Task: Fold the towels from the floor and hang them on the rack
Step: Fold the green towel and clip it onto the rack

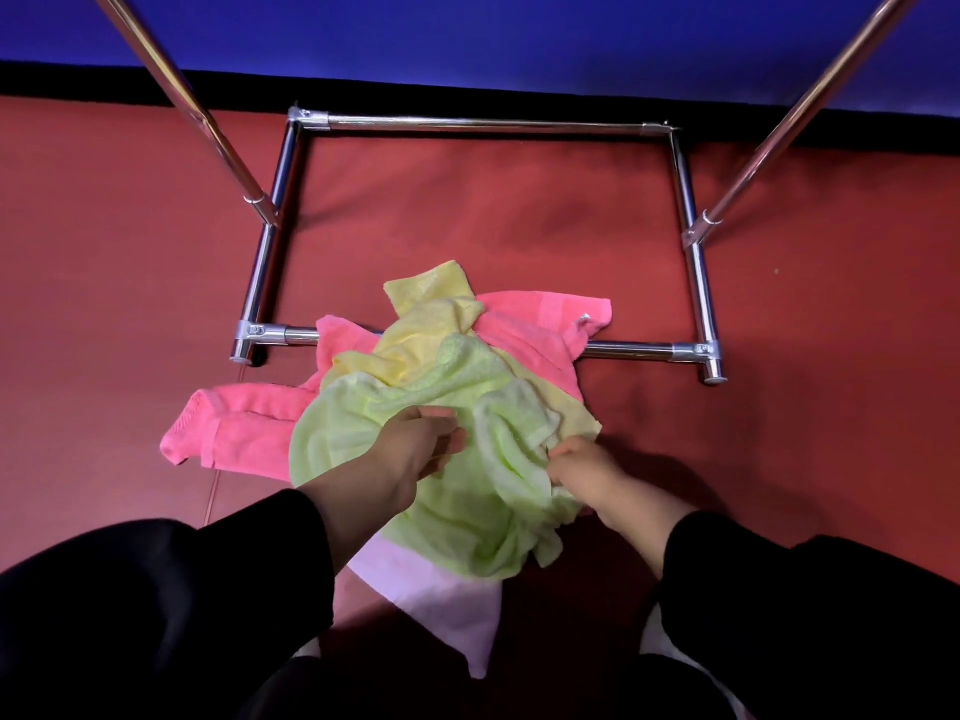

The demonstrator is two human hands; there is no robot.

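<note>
A heap of towels lies on the red floor across the front bar of the chrome rack [488, 124]. A light green towel [467, 511] is on top, crumpled. Under it lie a yellow towel [426, 309], a bright pink towel [244, 423] and a pale pink towel [441, 605] nearest me. My left hand [410, 444] hovers over the green towel with relaxed, slightly bent fingers that hold nothing. My right hand [582, 470] pinches a fold of the green towel at its right side. Both arms wear black sleeves.
The rack's base frame sits on the red floor [493, 226], with two slanted chrome uprights [223, 137] rising left and right out of view. A blue wall with a black skirting runs behind. My dark-clothed knees fill the bottom corners.
</note>
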